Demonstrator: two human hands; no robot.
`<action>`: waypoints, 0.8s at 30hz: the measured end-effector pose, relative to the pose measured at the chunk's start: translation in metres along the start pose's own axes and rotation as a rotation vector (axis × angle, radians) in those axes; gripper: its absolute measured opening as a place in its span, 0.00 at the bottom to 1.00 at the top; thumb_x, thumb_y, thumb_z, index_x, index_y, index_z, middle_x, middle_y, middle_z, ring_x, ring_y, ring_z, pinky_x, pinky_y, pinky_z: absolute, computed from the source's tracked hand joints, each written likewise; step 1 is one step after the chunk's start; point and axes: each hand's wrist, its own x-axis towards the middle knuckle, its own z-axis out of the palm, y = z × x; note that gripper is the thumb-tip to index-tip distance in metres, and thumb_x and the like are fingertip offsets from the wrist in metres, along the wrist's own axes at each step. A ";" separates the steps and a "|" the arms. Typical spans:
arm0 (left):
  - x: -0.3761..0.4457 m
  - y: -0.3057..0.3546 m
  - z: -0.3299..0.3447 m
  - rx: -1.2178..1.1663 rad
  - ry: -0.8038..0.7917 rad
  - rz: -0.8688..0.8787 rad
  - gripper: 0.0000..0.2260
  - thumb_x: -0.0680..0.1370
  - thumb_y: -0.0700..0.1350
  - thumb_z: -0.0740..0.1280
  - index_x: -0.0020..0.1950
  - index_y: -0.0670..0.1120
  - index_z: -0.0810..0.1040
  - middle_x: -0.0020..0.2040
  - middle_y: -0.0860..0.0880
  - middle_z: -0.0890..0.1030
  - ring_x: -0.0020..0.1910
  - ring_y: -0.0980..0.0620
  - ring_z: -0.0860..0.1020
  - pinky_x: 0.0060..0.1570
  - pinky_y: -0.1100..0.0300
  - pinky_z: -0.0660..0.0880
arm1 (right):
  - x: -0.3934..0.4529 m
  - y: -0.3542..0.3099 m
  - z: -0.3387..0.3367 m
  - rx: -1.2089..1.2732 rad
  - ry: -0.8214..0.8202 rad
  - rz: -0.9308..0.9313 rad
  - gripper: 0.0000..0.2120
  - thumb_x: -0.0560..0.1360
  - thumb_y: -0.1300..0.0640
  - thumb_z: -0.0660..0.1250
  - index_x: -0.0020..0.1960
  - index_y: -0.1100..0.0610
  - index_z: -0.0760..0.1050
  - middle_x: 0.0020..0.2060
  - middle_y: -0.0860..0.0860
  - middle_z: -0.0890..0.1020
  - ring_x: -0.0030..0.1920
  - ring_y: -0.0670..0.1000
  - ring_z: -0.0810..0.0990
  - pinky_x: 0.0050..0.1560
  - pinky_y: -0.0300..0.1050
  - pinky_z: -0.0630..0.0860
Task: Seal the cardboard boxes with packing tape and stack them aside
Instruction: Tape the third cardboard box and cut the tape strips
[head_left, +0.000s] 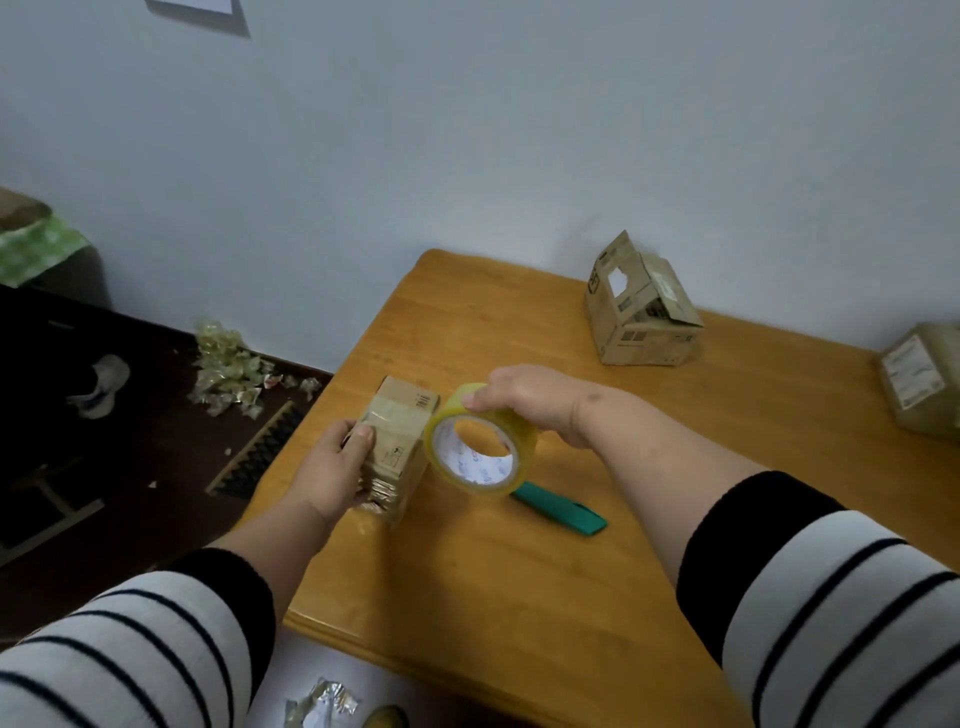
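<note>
A small cardboard box (400, 436) stands near the left edge of the wooden table (519, 571), with clear tape across its top and near end. My left hand (337, 467) grips its left side, thumb on the top. My right hand (524, 400) holds a roll of yellowish packing tape (480, 441) upright against the box's right side. A second box (639, 306) with raised flaps sits at the back of the table. A third box (922, 379) lies at the right edge of view.
A teal cutter (563, 512) lies on the table just behind the tape roll. Crumpled tape scraps (228, 371) litter the dark floor at left, near a wooden rack (260, 452) and a shoe (101, 387). More scraps (322, 704) lie below the table's front edge.
</note>
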 end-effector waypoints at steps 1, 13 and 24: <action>0.000 0.000 0.000 -0.006 -0.024 -0.009 0.11 0.84 0.51 0.58 0.59 0.46 0.73 0.51 0.46 0.78 0.51 0.48 0.78 0.42 0.53 0.78 | -0.003 0.005 -0.001 -0.064 -0.006 0.018 0.15 0.76 0.45 0.68 0.36 0.52 0.70 0.35 0.47 0.74 0.39 0.49 0.71 0.41 0.46 0.67; 0.013 0.008 -0.023 -0.296 -0.272 -0.315 0.12 0.82 0.42 0.58 0.61 0.42 0.77 0.61 0.39 0.78 0.62 0.42 0.76 0.64 0.44 0.73 | 0.010 0.015 0.021 -0.190 -0.007 0.124 0.14 0.76 0.44 0.68 0.40 0.53 0.70 0.40 0.48 0.74 0.42 0.49 0.72 0.40 0.44 0.66; 0.048 0.037 -0.027 0.375 -0.401 -0.302 0.32 0.75 0.70 0.60 0.71 0.51 0.67 0.63 0.44 0.78 0.61 0.40 0.76 0.62 0.37 0.71 | 0.026 0.008 0.038 0.007 0.028 0.195 0.29 0.75 0.47 0.70 0.71 0.58 0.69 0.70 0.54 0.72 0.67 0.55 0.71 0.54 0.41 0.64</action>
